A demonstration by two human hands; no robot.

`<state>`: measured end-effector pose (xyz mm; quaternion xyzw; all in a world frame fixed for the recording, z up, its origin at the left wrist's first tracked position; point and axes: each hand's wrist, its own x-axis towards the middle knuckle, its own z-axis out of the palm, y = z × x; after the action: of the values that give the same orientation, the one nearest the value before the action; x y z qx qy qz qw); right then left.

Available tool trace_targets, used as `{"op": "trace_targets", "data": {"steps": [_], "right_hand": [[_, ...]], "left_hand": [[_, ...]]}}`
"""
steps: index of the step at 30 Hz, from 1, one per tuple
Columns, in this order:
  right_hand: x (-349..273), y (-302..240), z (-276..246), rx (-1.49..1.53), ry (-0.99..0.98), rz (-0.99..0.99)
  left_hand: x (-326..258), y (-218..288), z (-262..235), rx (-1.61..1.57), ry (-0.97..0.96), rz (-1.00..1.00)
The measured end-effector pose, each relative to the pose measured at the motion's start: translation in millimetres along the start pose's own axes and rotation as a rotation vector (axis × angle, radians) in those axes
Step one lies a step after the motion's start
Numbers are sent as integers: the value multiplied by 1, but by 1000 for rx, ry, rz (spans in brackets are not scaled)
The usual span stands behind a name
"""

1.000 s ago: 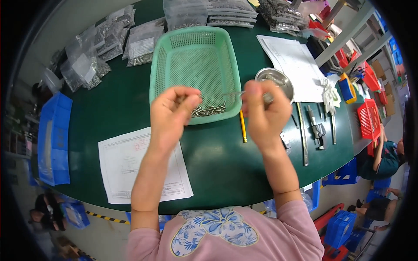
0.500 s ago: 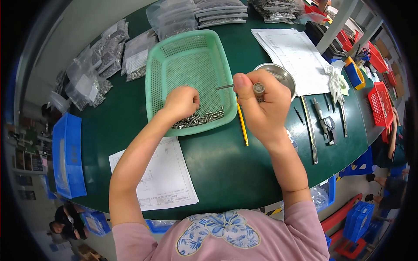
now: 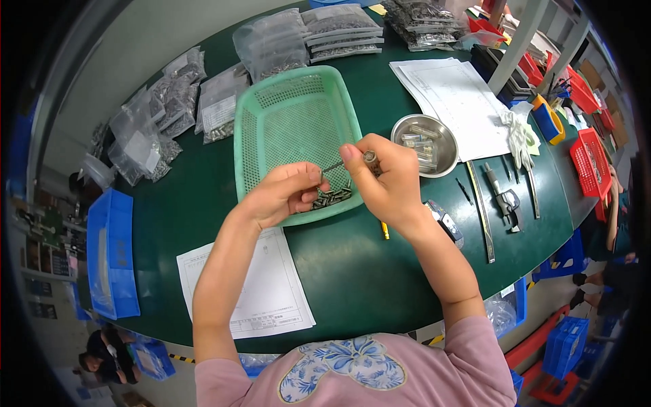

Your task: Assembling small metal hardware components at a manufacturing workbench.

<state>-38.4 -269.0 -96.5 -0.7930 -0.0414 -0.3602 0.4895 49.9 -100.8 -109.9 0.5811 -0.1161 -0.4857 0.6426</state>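
My left hand is over the near part of a green mesh basket, its thumb and fingers pinched on a small metal part. My right hand grips a hand tool with a round metallic handle and a thin shaft. The shaft points left, and its tip meets the part at my left fingertips; whether it is inside the part I cannot tell. Below my hands, several small cylindrical metal parts lie at the basket's near end, partly hidden by my left hand.
Right of the basket stands a steel bowl with clear tubes. Beyond my right forearm are a steel ruler, a micrometer and gloves. A drawing sheet lies near my left forearm; bagged parts line the back.
My left hand has lifted from the parts in the basket with a small metal part in its fingers. My right hand has moved left, bringing the tool's tip to that part.
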Motion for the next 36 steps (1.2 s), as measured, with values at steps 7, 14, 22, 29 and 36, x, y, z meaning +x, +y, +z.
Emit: {"op": "trace_targets", "data": {"steps": [7,14,22,29,36], "right_hand": [[-4,0,3,155,-25,98],[-6,-1,1,154,-102,46],[-7,-1,8,-97,65,-340],[-12,1,16,-41,102,-335],[-14,-1,15,16,17,-77]], "left_hand": [[-19,-5,18,-355,-139,182],[-23,-9,21,-375,-115,265],[-23,-16,19,-344,-15,356],[-24,-20,21,-394,17,390],[-29,-18,19,-183,162,430]]}}
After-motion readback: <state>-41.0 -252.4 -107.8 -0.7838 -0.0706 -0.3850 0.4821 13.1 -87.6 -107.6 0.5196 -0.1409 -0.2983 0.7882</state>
